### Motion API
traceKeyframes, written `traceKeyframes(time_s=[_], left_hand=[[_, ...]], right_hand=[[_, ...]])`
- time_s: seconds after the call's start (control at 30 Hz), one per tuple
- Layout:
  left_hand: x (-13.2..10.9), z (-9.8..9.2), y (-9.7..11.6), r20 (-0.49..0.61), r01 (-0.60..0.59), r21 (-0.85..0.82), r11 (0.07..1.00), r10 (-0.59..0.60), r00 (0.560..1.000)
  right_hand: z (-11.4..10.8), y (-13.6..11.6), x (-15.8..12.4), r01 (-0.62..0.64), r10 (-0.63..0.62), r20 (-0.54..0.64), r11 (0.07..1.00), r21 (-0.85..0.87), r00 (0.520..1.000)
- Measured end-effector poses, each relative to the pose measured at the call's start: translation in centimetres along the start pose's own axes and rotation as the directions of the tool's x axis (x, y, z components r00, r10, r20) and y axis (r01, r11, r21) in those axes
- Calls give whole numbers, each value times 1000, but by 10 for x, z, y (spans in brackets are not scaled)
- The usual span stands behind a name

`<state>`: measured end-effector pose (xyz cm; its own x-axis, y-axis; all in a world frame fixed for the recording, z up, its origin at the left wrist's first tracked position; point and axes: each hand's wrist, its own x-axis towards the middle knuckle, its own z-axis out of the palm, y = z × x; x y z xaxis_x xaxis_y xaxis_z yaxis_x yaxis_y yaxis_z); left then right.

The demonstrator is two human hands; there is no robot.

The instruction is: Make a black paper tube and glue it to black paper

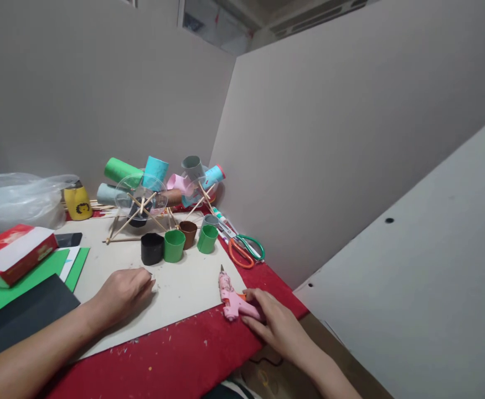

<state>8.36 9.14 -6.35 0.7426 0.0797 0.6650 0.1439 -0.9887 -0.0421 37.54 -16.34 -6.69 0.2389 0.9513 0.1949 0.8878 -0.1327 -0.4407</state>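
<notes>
My right hand (273, 321) has its fingers and thumb around the handle of a pink hot glue gun (231, 296). The gun lies over the board's edge, nozzle pointing away from me. Resting on the white board (180, 291), my left hand (127, 289) is loosely curled, with nothing visible in it. Beyond it stand short paper rings: a black one (152, 249), a green one (174, 247), a brown one (188, 235) and a second green one (207, 240). Behind them is a wheel of clear discs and sticks (142, 205) carrying coloured paper tubes (123, 170).
Scissors (246, 249) with orange and green handles lie by the right wall. On the left are a red box (14, 252), green and black paper sheets (22, 316), a phone (68, 239), a plastic bag (22, 202) and a yellow container (77, 200). Red cloth (176, 354) covers the table.
</notes>
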Motion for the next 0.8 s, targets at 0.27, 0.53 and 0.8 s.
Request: traceKeyframes(time_s=[0.27,0.53,0.8], left_hand=[[-1,2,1,-6,-2,25,1000,2,1000],[-2,3,0,-15,3,-39,999,-3,1000],[3,-6,1,11,-30,-130,991,31,999]], right_hand=[[11,13,4,85,-80,-115,995,44,990],[1,34,20,6,7,-394,999,33,919],[-32,46,99,-175,101,-445,976,-127,890]])
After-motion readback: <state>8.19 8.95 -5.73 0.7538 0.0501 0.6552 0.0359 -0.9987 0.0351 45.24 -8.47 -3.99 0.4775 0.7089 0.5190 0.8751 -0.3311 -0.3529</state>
